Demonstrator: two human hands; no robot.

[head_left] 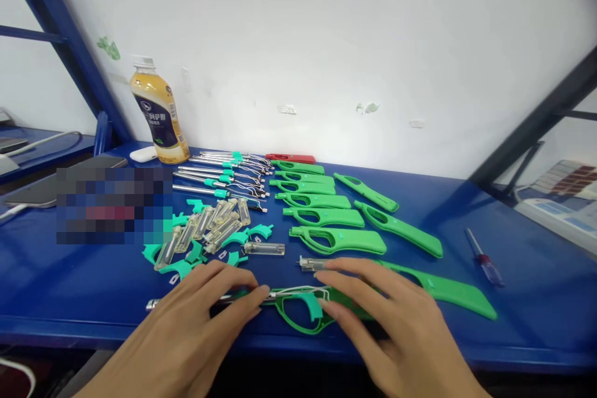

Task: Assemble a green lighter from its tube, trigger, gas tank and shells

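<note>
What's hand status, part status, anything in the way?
Left hand pinching metal rod at green shell. Right hand at teal trigger, fingers parted. Clear cartridge crowding right fingertips.

pixelated patch (114, 206) over the phone (40, 189), right fingertips' contact unclear, both wrists cut off by the bottom edge

Green lighter shell (298, 328), open, near front edge of table (93, 286); teal trigger (314, 306) at loop; metal tube (153, 304) pointing left, white wires (305, 289) bent; clear tank (311, 264) beyond.
</note>
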